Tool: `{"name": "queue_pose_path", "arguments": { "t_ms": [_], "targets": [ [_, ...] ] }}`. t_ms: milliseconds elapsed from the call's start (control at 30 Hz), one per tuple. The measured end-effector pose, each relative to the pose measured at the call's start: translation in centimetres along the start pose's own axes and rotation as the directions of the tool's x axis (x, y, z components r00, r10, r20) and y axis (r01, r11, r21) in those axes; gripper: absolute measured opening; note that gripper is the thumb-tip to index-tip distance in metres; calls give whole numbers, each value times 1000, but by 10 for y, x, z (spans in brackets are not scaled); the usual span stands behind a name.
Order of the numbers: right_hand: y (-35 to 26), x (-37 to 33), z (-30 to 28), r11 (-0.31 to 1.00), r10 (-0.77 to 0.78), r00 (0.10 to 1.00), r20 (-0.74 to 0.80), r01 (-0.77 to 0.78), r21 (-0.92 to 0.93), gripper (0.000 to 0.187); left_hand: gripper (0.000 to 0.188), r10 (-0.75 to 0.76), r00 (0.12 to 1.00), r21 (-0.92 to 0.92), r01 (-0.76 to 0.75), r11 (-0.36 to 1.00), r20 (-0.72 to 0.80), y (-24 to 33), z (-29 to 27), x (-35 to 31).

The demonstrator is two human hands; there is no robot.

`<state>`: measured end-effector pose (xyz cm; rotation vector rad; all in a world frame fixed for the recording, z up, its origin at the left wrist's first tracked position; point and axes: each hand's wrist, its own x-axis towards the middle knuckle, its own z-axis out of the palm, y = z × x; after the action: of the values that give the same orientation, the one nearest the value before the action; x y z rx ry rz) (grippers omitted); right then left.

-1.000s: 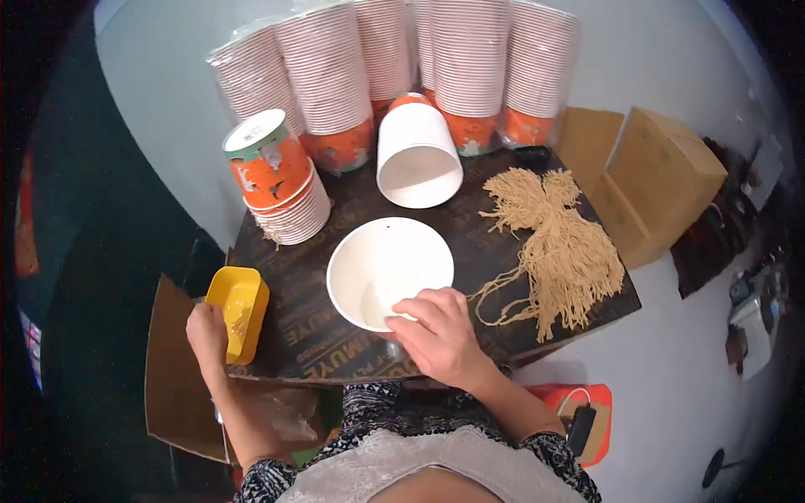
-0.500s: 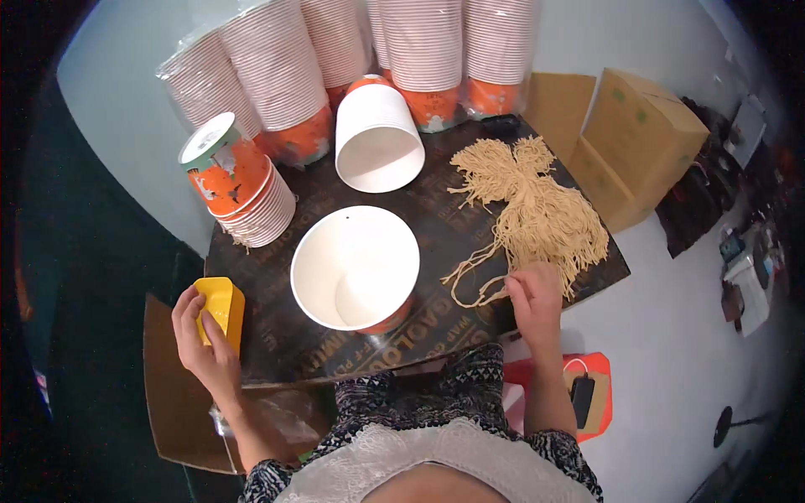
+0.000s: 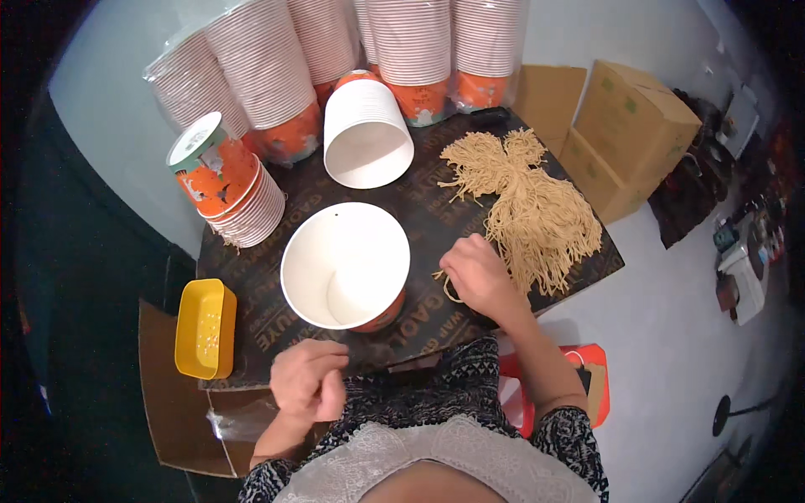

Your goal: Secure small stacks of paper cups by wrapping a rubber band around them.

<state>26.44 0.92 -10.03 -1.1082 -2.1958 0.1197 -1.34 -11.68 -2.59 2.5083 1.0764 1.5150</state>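
Note:
My left hand (image 3: pixel 309 380) is at the table's front edge, its fingers curled closed; whatever they may hold is hidden. In front of it stands a large white-lined paper bucket (image 3: pixel 345 267), orange outside, mouth facing up. My right hand (image 3: pixel 479 275) is right of the bucket, fingers closed over loose tan strings (image 3: pixel 451 291) whose ends stick out beside the fingertips. Behind that hand a thick bundle of tan strings (image 3: pixel 545 215) spreads over the table, tied narrow near its far end. A yellow plastic box (image 3: pixel 206 329) with small white bits inside sits at the left edge.
Another bucket (image 3: pixel 367 155) lies tipped behind the upright one. Stacked orange cups (image 3: pixel 241 189) lean at the left. Tall plastic-wrapped bucket stacks (image 3: pixel 268 75) line the back of the dark table (image 3: pixel 428 218). Cardboard boxes (image 3: pixel 633 130) stand to the right.
My left hand has left the yellow box and moved right to the table's front edge, its fingers now closed. My right hand has shifted left, away from the bundle, over the loose strings.

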Motion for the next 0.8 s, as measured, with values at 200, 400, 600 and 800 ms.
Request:
{"name": "queue_pose_path", "arguments": {
  "t_ms": [200, 400, 600, 800],
  "targets": [
    [-5, 28, 12, 966, 29, 955, 294, 49, -253, 8, 11, -9, 998, -101, 16, 995, 65, -7, 12, -11],
    [1, 25, 28, 949, -28, 966, 257, 107, -298, 7, 7, -48, 989, -180, 73, 981, 138, -7, 23, -13],
    [5, 15, 9, 839, 308, 950, -43, -250, 483, 9, 2, -126, 944, -261, 210, 942, 304, -5, 46, -14],
    [-17, 2, -8, 903, 223, 920, -321, -71, 423, 7, 3, -80, 924, -339, 217, 915, 374, -7, 71, -15]
  ]
}}
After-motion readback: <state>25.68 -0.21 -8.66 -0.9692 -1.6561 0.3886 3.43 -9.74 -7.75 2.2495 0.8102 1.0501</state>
